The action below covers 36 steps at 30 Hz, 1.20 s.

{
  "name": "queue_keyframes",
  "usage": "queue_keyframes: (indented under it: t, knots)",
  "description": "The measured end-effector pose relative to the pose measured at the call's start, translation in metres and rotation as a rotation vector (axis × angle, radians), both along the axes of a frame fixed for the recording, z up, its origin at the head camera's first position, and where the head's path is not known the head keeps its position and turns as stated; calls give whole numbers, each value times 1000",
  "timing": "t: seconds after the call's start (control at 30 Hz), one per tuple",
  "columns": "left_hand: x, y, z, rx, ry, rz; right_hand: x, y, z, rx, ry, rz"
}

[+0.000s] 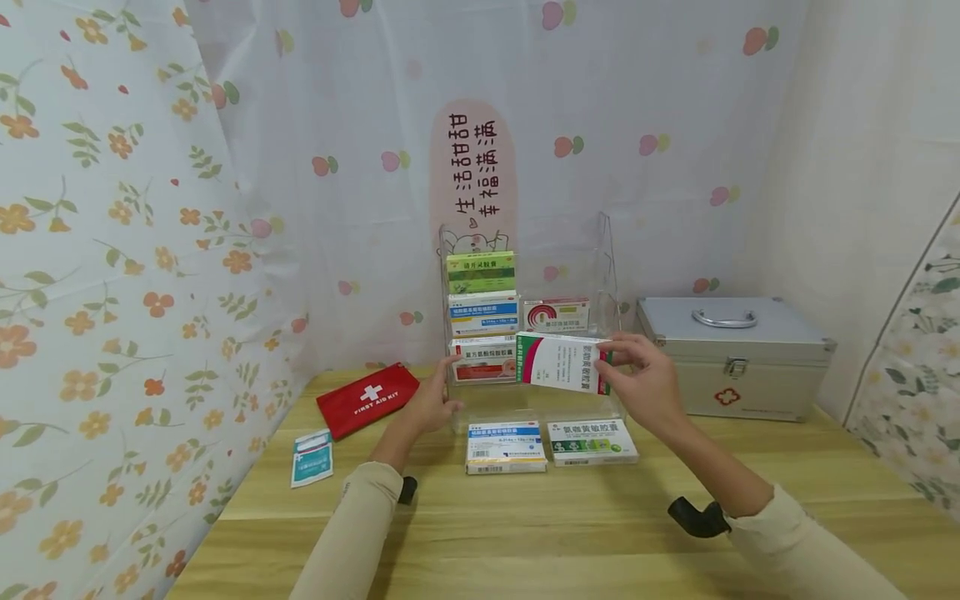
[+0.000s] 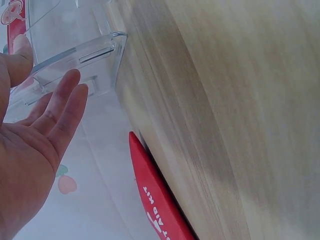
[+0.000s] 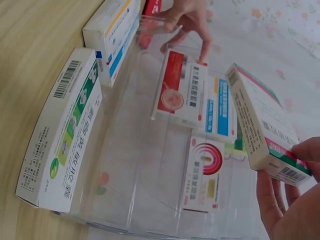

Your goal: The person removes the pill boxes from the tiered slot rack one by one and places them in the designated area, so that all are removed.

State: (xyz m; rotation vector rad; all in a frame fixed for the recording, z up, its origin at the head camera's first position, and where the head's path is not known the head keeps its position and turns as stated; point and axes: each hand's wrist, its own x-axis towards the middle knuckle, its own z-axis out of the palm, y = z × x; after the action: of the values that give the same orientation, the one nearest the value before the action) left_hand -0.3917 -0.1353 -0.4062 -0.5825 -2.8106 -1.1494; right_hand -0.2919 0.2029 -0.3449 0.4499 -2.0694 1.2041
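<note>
My right hand (image 1: 645, 379) pinches a white medicine box (image 1: 566, 362) with green and magenta edging by its right end, thumb against fingers. The box is tilted in front of a clear plastic rack (image 3: 115, 165). At the rack's left side, my left hand (image 1: 431, 404) has its fingers extended, one fingertip at the corner of a red-and-white medicine box (image 1: 480, 363). Above that box stand a blue-and-white box (image 1: 483, 317) and a green box (image 1: 481, 273). A white box with a red ring design (image 1: 556, 315) stands in the right column.
In front of the rack lie another blue-and-white box (image 1: 506, 446) and a white-and-green box (image 1: 592, 440). A red first aid pouch (image 1: 367, 400) and a teal sachet (image 1: 312, 458) lie left on the wooden table (image 1: 570, 542). A silver metal case (image 1: 738, 354) stands right.
</note>
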Motion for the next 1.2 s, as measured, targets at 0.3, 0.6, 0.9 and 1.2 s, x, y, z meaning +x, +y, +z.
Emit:
queue_keyframes:
  t: [0.3, 0.6, 0.9, 1.2]
  knots:
    - [1, 0, -1, 2, -1, 12, 13, -4, -5, 9, -58, 21]
    - [2, 1, 0, 5, -9, 24, 21, -5, -12, 13, -132, 62]
    - [1, 1, -2, -7, 0, 28, 29, -7, -21, 21, -260, 120]
    - [-1, 3, -1, 0, 7, 41, 32, -16, -29, -25, -439, 213]
